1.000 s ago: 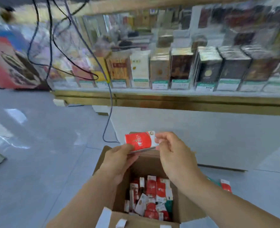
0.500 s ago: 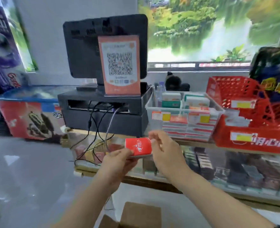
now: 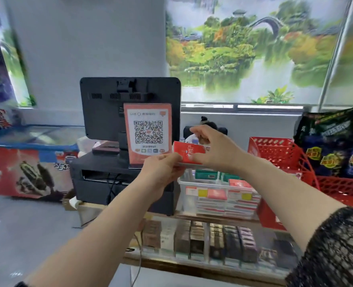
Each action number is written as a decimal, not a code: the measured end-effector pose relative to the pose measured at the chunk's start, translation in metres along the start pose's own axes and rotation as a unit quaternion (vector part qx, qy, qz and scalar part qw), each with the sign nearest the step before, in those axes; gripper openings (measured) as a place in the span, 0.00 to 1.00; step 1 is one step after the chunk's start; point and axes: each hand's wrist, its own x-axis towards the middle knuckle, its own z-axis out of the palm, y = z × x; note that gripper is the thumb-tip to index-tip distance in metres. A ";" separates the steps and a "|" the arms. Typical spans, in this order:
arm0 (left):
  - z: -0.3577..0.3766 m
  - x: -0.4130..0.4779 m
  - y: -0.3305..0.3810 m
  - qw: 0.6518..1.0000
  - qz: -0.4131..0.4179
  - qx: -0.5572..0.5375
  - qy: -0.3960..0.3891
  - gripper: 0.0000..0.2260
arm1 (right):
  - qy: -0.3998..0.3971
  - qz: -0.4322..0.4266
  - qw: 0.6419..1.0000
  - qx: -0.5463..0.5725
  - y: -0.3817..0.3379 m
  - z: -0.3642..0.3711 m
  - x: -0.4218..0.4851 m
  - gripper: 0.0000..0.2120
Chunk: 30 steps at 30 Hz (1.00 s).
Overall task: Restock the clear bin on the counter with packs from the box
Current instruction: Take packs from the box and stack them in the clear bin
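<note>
Both hands share one red pack [image 3: 187, 153]: the left hand [image 3: 161, 172] pinches its near corner between thumb and fingertips, while the right hand [image 3: 217, 154] grasps the other end, thumb pressed on the printed face and forefinger lifted clear above it. The pack hangs roughly level in the air, and the clear bin [image 3: 187, 204] lies just below the fingers, its open top already showing stacks of red and green packs. The box the pack belongs to is out of view. The step in hand looks to be the placing, and it would likely go best if one hand took the whole grip so the other could leave, since two hands would crowd the opening. Turning the pack to match the flat-lying rows under the fingertips, lowering it onto a red stack rather than a green one, and letting go only once it rests should keep the pile tidy — dropped from height it could land crooked. The QR sign [image 3: 148, 133] stands just beyond the left fingertips and the red basket [image 3: 281, 154] just past the right knuckles — so a straight descent seems safer than a sideways swing.
</note>
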 end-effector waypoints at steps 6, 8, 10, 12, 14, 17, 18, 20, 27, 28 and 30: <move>0.003 0.029 -0.001 0.998 -0.041 0.018 -0.038 0.07 | -0.113 -0.018 0.991 -0.075 0.013 -0.001 0.027 0.36; 0.005 0.038 -0.002 0.997 -0.050 0.017 -0.049 0.07 | -0.119 -0.025 0.989 -0.082 0.015 -0.001 0.032 0.30; 0.010 0.045 -0.002 0.997 -0.059 0.009 -0.055 0.06 | -0.130 -0.022 0.988 -0.083 0.020 -0.002 0.038 0.29; 0.015 0.053 -0.004 0.996 -0.066 0.020 -0.049 0.07 | -0.140 -0.015 0.986 -0.089 0.031 -0.003 0.046 0.30; 0.020 0.061 -0.008 0.996 -0.066 0.052 -0.035 0.11 | -0.147 0.004 0.986 -0.083 0.048 -0.004 0.055 0.31; 0.023 0.072 -0.010 0.995 -0.045 0.084 0.000 0.09 | -0.170 0.063 0.982 -0.061 0.084 0.001 0.067 0.31; 0.022 0.074 -0.010 0.996 -0.038 0.077 0.014 0.07 | -0.181 0.085 0.978 -0.057 0.096 0.005 0.070 0.30; 0.021 0.078 -0.008 0.997 -0.026 0.051 0.041 0.04 | -0.206 0.114 0.970 -0.065 0.118 0.016 0.072 0.28; 0.019 0.088 -0.005 0.996 0.010 0.013 0.086 0.03 | -0.302 0.171 0.931 -0.110 0.168 0.063 0.082 0.32; 0.019 0.089 -0.007 0.996 0.014 0.017 0.086 0.03 | -0.310 0.175 0.927 -0.118 0.173 0.068 0.083 0.31; 0.019 0.090 -0.009 0.996 0.021 0.021 0.089 0.05 | -0.326 0.181 0.919 -0.126 0.182 0.075 0.084 0.27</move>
